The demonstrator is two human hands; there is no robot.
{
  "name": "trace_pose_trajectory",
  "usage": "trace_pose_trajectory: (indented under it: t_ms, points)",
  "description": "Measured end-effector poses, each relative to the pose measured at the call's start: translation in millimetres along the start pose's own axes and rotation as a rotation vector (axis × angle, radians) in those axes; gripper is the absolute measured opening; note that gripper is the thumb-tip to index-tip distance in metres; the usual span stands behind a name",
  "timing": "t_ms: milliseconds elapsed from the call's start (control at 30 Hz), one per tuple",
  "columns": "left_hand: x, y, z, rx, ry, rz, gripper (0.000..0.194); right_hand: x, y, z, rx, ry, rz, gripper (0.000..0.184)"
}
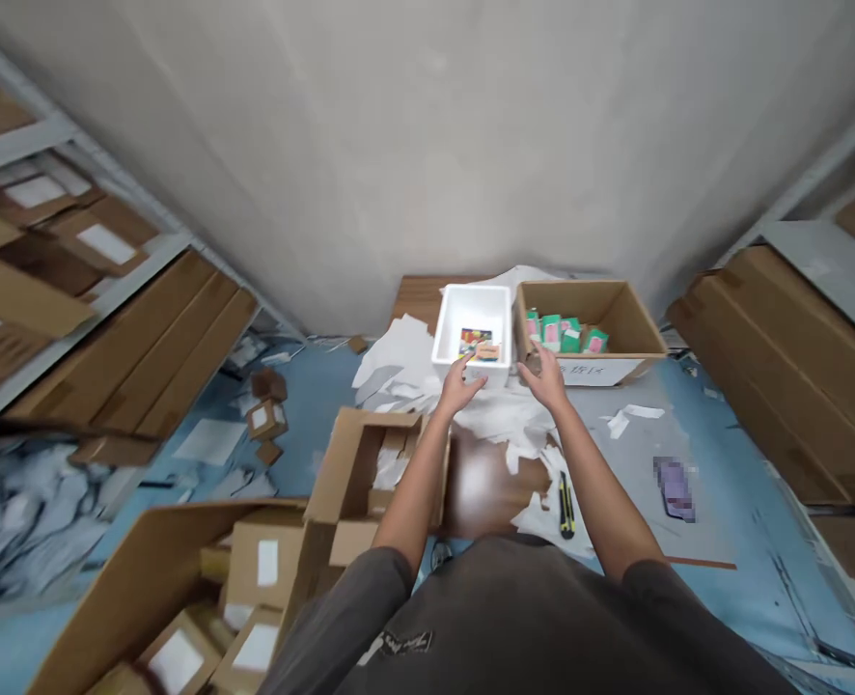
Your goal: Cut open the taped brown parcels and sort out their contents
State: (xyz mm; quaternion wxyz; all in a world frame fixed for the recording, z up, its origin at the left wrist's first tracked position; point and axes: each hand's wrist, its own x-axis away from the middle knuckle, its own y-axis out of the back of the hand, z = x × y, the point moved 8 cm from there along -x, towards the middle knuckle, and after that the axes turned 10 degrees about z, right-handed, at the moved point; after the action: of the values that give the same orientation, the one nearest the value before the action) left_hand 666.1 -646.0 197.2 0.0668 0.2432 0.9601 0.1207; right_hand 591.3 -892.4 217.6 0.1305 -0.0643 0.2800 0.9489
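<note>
A left hand (459,390) nears a white bin (471,307), a right hand (546,380) a cardboard box (624,319).
The left is spread; whether the right grips cannot be told.

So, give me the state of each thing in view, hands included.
White bin: upright, open, packets inside.
Labelled cardboard box: open, green-and-pink packets inside.
Middle carton: open, partly filled.
Large carton: open, holding boxes.
White paper: torn, spread out.
Cutter: lying down, blade unclear.
Left hand: fingers spread.
Right hand: grip unclear.
</note>
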Motion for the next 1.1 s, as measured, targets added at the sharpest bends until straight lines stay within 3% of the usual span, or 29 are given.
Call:
trace_pose_trajectory:
  t_ms: [133, 233, 300, 400, 500, 567, 633, 700, 767, 833, 933, 1100]
  points:
    - [82.0, 88.9, 19.7, -0.066, -0.04, -0.041, 0.067, 33.9, -103.6, 70.4, -0.005, 0.093, 0.139, 0.068]
    - [150.3, 153.6, 50.0, -0.097, 0.006, -0.098, 0.061, 64.0, -193.0, 114.0, -0.022, 0.136, 0.253, 0.065]
    - [197.1, 186.6, 73.7, -0.147, 0.078, -0.096, 0.058, 84.0, -251.4, 133.0, -0.016, 0.139, 0.362, 0.062]
    - [266.4, 211.3, 115.3, -0.323, 0.296, 0.021, 0.059, 120.1, -327.2, 135.2, 0.081, 0.039, 0.593, 0.055]
    - [328.7, 210.0, 155.3, -0.517, 0.507, 0.185, 0.063, 175.8, -373.6, 106.7, 0.273, -0.187, 0.832, 0.054]
    - [357.5, 202.0, 172.4, -0.582, 0.533, 0.232, 0.053, 218.9, -384.3, 86.3, 0.393, -0.304, 0.897, 0.064]
    - [375.8, 194.8, 183.1, -0.574, 0.515, 0.213, 0.032, 256.4, -384.6, 75.3, 0.468, -0.336, 0.852, 0.068]
    - [386.4, 190.1, 189.8, -0.537, 0.503, 0.182, 0.011, 284.0, -380.0, 75.5, 0.474, -0.293, 0.737, 0.054]
    - [391.5, 186.1, 191.2, -0.533, 0.495, 0.191, 0.006, 302.7, -373.5, 81.4, 0.422, -0.242, 0.642, 0.034]
    - [393.3, 182.6, 184.5, -0.564, 0.469, 0.207, 0.011, 313.8, -365.0, 85.4, 0.366, -0.244, 0.613, 0.021]
    - [396.4, 178.8, 162.5, -0.615, 0.437, 0.176, 0.012, 316.8, -342.7, 91.4, 0.322, -0.268, 0.589, 0.017]
    - [393.3, 161.2, 113.1, -0.69, 0.376, 0.106, 0.012, 308.8, -281.7, 116.5, 0.227, -0.082, 0.433, 0.016]
